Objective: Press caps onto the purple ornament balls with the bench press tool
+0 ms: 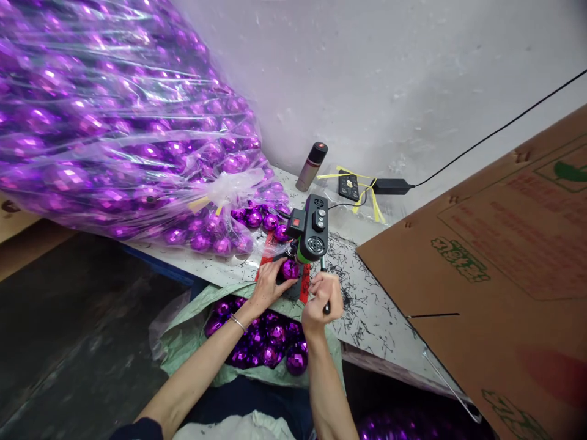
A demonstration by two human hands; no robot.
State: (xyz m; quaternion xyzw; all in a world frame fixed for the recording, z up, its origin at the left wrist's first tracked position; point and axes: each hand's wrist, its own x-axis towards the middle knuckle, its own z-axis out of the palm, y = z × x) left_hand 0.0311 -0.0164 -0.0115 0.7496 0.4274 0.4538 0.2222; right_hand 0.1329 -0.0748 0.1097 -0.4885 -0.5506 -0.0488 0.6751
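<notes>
My left hand (270, 283) is closed on a shiny purple faceted ball (290, 269), keeping it under the head of a small black bench drill press (316, 227). My right hand (323, 300) is wrapped round the drill press's lever handle (326, 307), on the machine's near right side. Where the drill meets the ball is hidden by the machine's head. Beneath my forearms a pale green sack (183, 339) lies open, with many purple balls (277, 333) inside. More loose balls (254, 218) rest on the table just behind the machine's left side.
A huge clear plastic bag (137, 122) of purple balls fills the left. Behind the machine stand a dark-capped bottle (312, 166) and a black power adapter (392, 186) with yellow ties. Black shavings litter the white table (367, 324). A large cardboard box (504, 263) blocks the right.
</notes>
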